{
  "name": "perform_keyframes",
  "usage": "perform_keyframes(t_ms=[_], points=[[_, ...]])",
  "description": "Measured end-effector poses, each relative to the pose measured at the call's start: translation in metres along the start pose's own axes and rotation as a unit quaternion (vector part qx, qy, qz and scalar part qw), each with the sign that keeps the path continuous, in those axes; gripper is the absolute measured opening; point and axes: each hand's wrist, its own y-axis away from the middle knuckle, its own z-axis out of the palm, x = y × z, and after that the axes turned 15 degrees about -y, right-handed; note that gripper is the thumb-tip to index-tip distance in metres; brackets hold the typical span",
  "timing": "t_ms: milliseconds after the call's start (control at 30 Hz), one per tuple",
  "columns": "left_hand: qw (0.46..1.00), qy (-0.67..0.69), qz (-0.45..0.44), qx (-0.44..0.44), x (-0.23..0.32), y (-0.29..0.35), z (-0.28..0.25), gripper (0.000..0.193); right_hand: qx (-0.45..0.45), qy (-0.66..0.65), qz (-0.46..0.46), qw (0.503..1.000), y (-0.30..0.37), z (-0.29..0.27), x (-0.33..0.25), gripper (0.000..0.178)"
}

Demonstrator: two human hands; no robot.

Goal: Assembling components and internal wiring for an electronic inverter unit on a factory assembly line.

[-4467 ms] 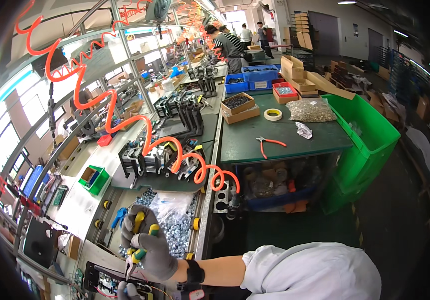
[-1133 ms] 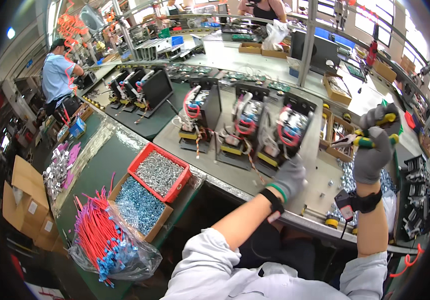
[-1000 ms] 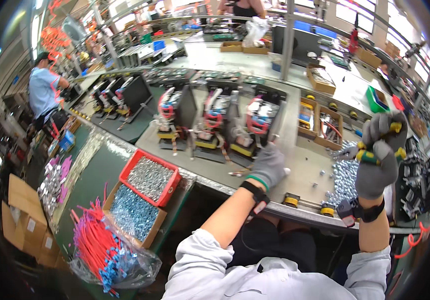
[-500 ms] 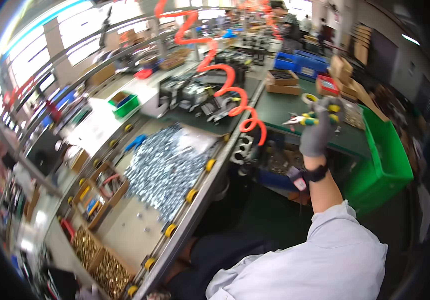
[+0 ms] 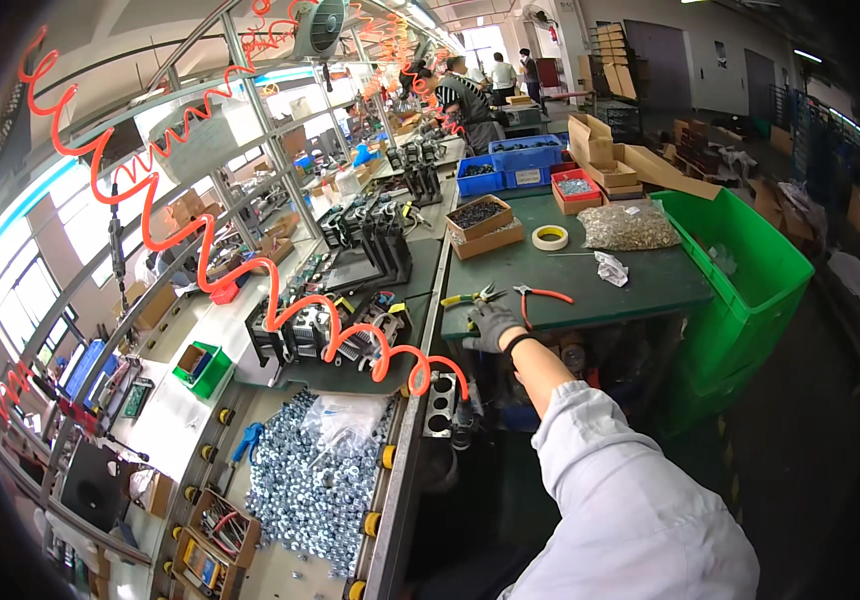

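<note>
Yellow-green pliers [image 5: 472, 298], raised in the right grip [image 5: 495, 326] half a second ago, are now lying on the green surface [image 5: 650, 290] near its front edge. That grip is resting just beside them, fingers loosely spread, holding nothing visible; the left grip is staying out of view, its state untellable. Red-handled pliers [image 5: 548, 293] are lying to the right, with crumpled white paper [image 5: 611, 268] and a tape roll [image 5: 551, 245] sitting beyond.

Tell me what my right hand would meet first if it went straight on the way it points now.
Probably the yellow-and-green-handled pliers on the green table, just ahead of your right hand; whether they touch is hard to tell.
</note>
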Motion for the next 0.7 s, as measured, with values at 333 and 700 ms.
perform_keyframes(t_ms=[333,700], points=[[0.997,-0.066,0.031,-0.007,-0.006,0.060,0.050,0.025,0.405,-0.294,-0.407,0.764,0.113,-0.101,-0.124,0.025],[0.965,-0.049,-0.169,-0.192,0.063,0.052,0.041,0.051,-0.127,0.111,-0.380,0.910,0.058,0.079,-0.314,0.028]])
